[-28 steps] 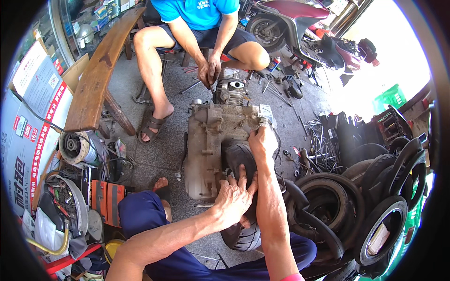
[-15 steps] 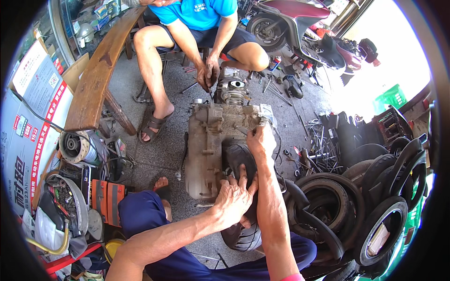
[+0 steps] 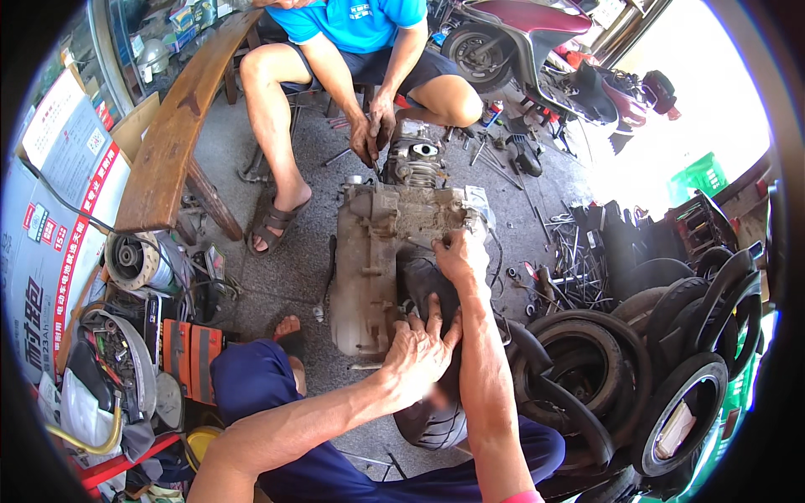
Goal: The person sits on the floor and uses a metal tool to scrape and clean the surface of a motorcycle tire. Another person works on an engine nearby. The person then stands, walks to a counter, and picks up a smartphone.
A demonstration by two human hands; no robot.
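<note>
Loosely, the left hand [image 3: 417, 356] lies unclenched on a black rubber tyre [image 3: 427, 278]; the right hand [image 3: 464, 260] curls by a dusty grey-brown metal engine [image 3: 360, 285], grip indiscernible.

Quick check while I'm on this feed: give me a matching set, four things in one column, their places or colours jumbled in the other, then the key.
Things:
1. left hand
2. right hand
3. wooden bench
4. scooter

Places or colours:
A. dark red, at the top of the picture
B. fingers spread on the black tyre
C. brown, to the left of the person in the blue shirt
D. fingers curled, close to the engine, farther forward than the other hand of the same wearer

Pairs: 1-B, 2-D, 3-C, 4-A
</note>
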